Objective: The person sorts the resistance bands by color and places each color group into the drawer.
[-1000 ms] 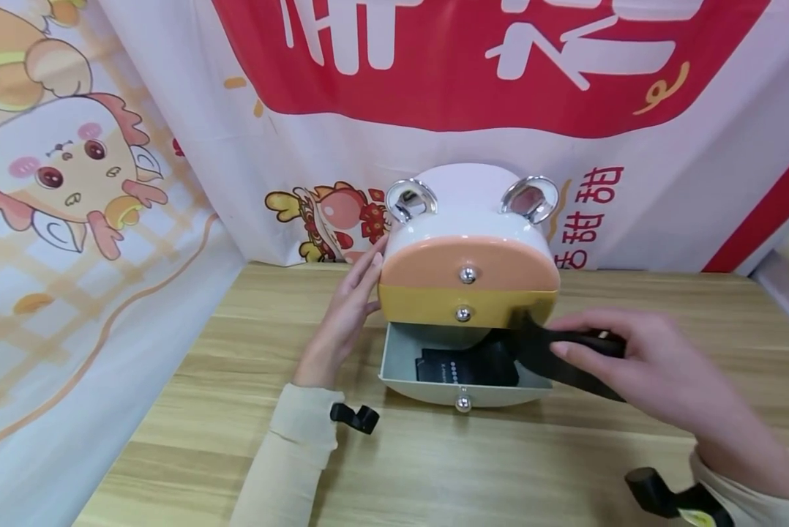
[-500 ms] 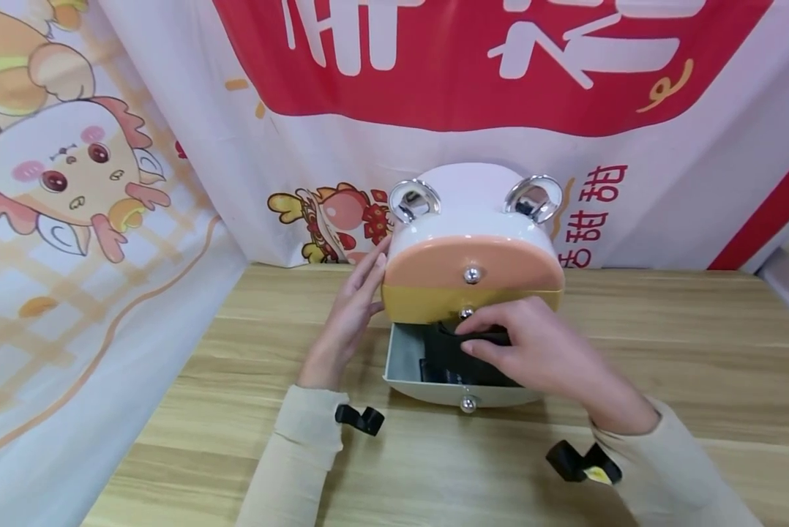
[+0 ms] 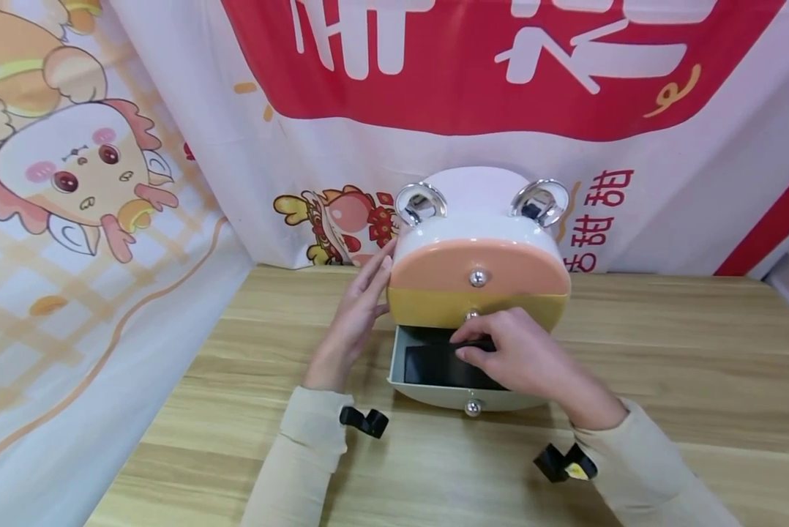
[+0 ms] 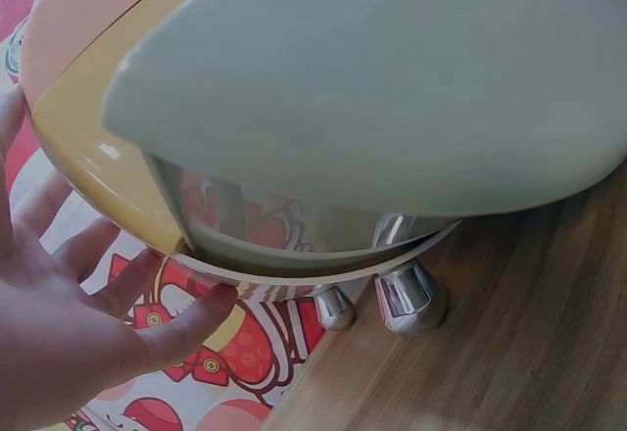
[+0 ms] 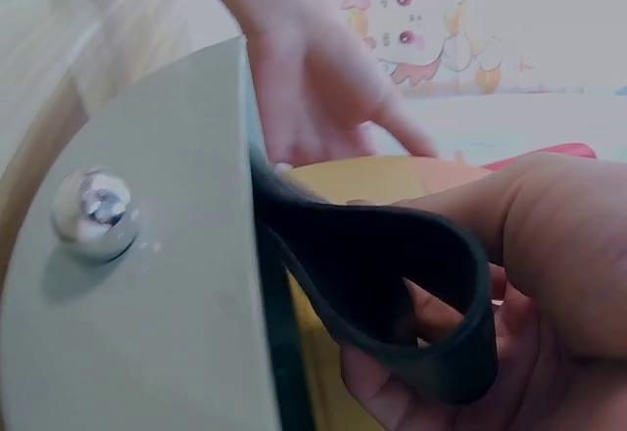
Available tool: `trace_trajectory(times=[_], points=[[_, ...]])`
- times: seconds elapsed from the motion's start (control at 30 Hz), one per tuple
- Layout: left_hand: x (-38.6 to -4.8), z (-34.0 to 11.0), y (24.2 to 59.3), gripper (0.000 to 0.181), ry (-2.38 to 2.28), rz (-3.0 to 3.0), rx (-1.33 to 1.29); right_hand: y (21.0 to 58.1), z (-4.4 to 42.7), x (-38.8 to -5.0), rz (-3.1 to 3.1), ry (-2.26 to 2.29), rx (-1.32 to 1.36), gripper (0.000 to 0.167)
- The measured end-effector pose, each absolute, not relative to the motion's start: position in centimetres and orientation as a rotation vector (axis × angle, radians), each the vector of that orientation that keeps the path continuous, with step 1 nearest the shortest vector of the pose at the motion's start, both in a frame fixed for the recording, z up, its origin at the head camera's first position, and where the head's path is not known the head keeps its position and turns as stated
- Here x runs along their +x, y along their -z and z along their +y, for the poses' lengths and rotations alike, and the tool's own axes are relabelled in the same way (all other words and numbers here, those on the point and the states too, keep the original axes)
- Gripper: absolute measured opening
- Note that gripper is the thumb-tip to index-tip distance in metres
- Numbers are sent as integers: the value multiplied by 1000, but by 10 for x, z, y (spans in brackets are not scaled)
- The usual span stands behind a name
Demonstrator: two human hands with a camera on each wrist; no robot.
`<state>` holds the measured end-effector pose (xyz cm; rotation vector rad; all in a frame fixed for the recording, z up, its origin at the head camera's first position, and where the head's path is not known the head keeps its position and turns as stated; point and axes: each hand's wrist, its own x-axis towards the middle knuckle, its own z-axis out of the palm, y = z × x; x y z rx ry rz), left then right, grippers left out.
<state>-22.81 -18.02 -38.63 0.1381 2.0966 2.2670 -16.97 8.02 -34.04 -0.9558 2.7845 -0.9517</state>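
Note:
A small rounded cabinet (image 3: 480,212) with chrome ring ears stands at the back of the table, its pale green bottom drawer (image 3: 434,397) pulled out. My right hand (image 3: 516,351) is over that drawer and pinches a soft black strip (image 3: 430,366). In the right wrist view the black strip (image 5: 456,367) is bent into a loop between thumb and fingers, its far end down inside the drawer. Against the cabinet's left side rests my left hand (image 3: 355,315), fingers extended; in the left wrist view the left hand's fingertips (image 4: 220,304) touch the cabinet's lower edge.
Above the pulled-out drawer, the orange drawer (image 3: 434,271) and the yellow drawer (image 3: 414,307) are closed. Behind hangs a printed white and red cloth (image 3: 460,88), with another printed cloth (image 3: 105,307) along the left. Wood-grain table (image 3: 421,468) extends in front.
My right hand has moved left over the open drawer, bringing the black strip down into it. A black item with white print in the drawer is now covered. The left hand stays against the cabinet.

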Motion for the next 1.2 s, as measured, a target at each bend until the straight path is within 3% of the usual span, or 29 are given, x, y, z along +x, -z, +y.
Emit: trace_trajectory(times=[0.4,0.8,1.2], points=[[-226,-178,387,48,-2272,2104,129,361,91,-172,3008,815,-858,16],[-227,-178,388,48,-2271,2117,123,365,125,-141,3395,903,-953,15],[-227,-178,389,49,-2264,2114,109,393,101,-91,3009,1339,-513,22]])
